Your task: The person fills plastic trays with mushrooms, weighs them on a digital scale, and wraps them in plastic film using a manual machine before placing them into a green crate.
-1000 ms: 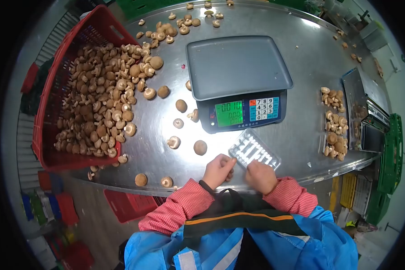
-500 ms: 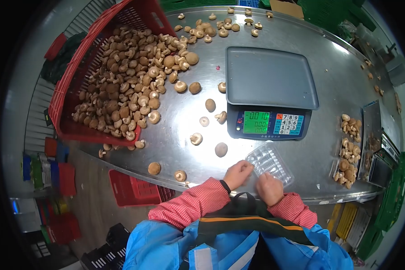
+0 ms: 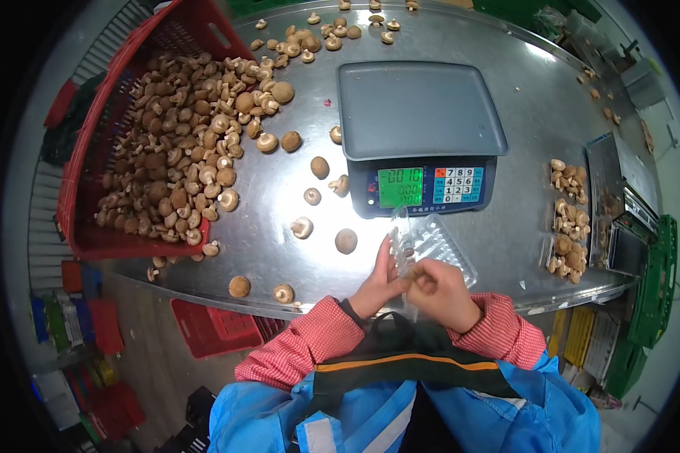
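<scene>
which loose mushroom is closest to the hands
The brown cap-up mushroom just left of the clear tray, nearest the left hand; others lie farther off.

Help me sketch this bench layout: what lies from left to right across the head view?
Red crate of mushrooms → loose mushrooms → scale → mushroom piles → green crate. The left hand, right hand and clear tray overlap the scale's span, so are left out.
</scene>
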A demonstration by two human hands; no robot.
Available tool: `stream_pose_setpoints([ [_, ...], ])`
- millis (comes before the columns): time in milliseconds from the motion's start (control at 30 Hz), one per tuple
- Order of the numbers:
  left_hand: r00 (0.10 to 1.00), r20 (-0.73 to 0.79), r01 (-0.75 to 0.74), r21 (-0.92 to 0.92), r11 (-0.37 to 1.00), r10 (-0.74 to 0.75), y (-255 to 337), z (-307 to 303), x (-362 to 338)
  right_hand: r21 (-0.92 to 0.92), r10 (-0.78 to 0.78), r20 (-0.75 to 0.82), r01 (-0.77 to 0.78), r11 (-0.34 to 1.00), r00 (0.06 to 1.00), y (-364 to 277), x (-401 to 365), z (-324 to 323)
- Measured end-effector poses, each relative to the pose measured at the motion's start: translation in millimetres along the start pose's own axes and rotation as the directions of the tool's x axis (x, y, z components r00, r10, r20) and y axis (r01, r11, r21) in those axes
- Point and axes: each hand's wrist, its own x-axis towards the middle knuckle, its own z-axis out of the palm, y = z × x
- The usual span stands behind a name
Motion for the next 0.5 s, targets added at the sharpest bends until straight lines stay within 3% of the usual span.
stream_pose_setpoints([
  [33,0.997,0.043,-0.054,-0.155,0.986,0.061,3.1,-0.5,2.5,0.127,0.047,0.027,-0.051,0.991,0.999,6.0,5.4,7.6],
  [67,0.996,0.028,-0.076,-0.143,0.987,0.080,6.7,2.7,4.0,0.249,0.090,0.062,-0.103,0.963,0.994,10.0,10.4,14.3],
  [167,0.998,0.067,0.026,-0.273,0.962,-0.008,11.5,-6.7,-3.4,0.496,0.166,0.131,-0.210,0.843,0.977,9.0,20.9,30.5],
  [267,0.996,-0.012,0.078,-0.323,0.943,-0.086,24.9,-7.2,-9.9,0.477,0.157,0.160,-0.216,0.852,0.975,16.5,30.4,41.2],
  [367,0.994,-0.109,-0.024,-0.426,0.905,-0.025,38.0,-0.3,-12.6,0.173,-0.061,0.073,0.048,0.984,0.995,19.4,35.4,54.8],
  [400,0.987,-0.161,-0.053,-0.422,0.905,-0.017,37.3,-4.3,-13.5,-0.005,-0.121,0.041,0.121,0.993,0.992,13.8,36.2,56.1],
  [467,0.965,-0.262,-0.108,-0.412,0.905,-0.004,33.2,-13.2,-15.4,-0.359,-0.251,0.009,0.238,0.903,0.968,-2.7,35.7,55.5],
  [500,0.948,-0.319,-0.144,-0.375,0.916,0.019,32.6,-13.1,-17.1,-0.410,-0.282,0.027,0.268,0.872,0.959,-6.3,38.1,55.9],
])
